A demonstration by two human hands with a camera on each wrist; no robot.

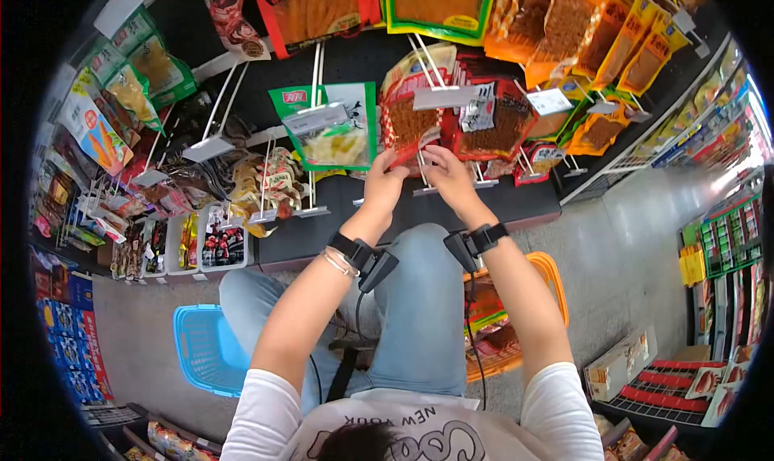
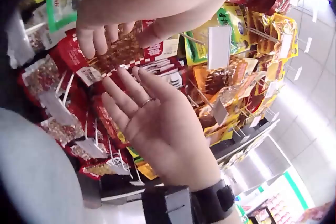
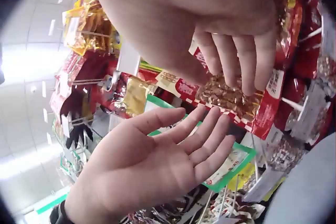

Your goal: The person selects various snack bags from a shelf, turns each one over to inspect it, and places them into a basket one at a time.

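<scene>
A red snack packet (image 1: pixel 411 122) with a clear window over brown pieces hangs on the rack in front of both hands. My left hand (image 1: pixel 382 185) has its fingertips at the packet's lower left edge, palm turned inward. Opposite it, my right hand (image 1: pixel 451 183) reaches the lower right edge; a ring shows on one finger in the left wrist view. In the right wrist view the left hand (image 3: pixel 163 155) lies with nearly straight fingers, palm showing, and the right hand's fingers (image 3: pixel 233 58) overlap the packet. Neither hand is curled around it.
A green-edged packet (image 1: pixel 330 130) hangs to the left, another red packet (image 1: pixel 500 126) to the right. White hooks with price tags (image 1: pixel 442 98) jut out. A blue basket (image 1: pixel 201 348) and an orange basket (image 1: pixel 548 276) holding packets stand on the floor by the knees.
</scene>
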